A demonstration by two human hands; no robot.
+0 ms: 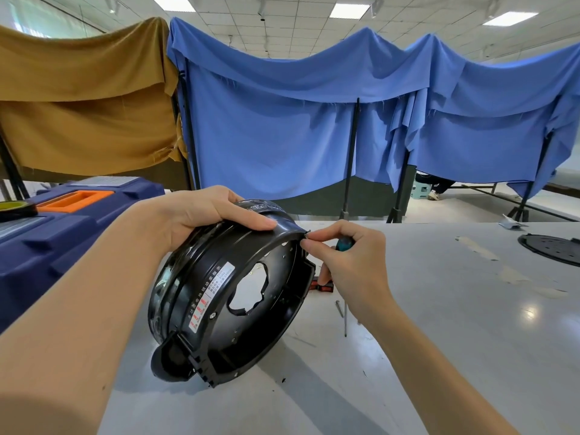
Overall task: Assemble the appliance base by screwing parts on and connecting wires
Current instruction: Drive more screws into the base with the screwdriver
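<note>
Layout: appliance base [226,309] stands tilted on table [439,309], left hand [204,215] gripping its 12 o'clock rim; right hand [342,259], curled round screwdriver [344,244], pinches at 2 o'clock rim, nearer the likely fixing point.

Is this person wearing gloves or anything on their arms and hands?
No. The left hand and right hand wear no gloves or rings; nails are short and unpainted. The left forearm and right forearm are uncovered to the picture's edge: no sleeves, watch or bands.
</note>
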